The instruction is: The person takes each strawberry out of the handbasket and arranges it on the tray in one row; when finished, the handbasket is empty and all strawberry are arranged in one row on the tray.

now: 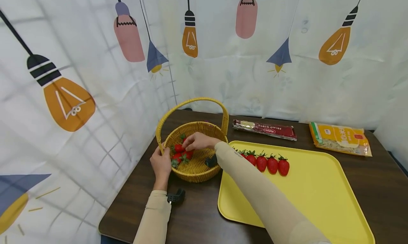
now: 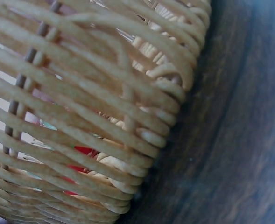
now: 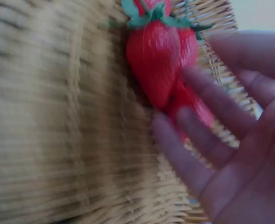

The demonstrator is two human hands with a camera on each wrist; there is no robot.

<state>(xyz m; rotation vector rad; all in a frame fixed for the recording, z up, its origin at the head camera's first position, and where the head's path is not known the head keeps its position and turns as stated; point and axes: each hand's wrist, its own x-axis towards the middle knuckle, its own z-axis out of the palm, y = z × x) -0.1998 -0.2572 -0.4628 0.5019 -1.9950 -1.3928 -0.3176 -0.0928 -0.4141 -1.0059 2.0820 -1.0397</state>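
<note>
A yellow wicker basket (image 1: 199,175) with a tall arched handle stands on the table, several red strawberries (image 1: 177,157) with green leaves lying at its left side. My left hand (image 1: 161,162) grips the basket's left rim near the foot of the handle. Only the woven wall (image 2: 95,93) fills the left wrist view, with bits of red behind the gaps. Inside the basket, my right hand (image 1: 199,141) is over the strawberries. In the right wrist view its fingers (image 3: 212,98) are spread loosely beside a strawberry (image 3: 153,60), without closing round it.
Right of the basket lies a yellow tray (image 1: 306,187) with a row of strawberries (image 1: 272,164), partly hidden by my right sleeve. Behind it are a dark red packet (image 1: 264,129) and an orange-yellow bag (image 1: 341,138). A patterned curtain (image 1: 216,70) hangs behind the table.
</note>
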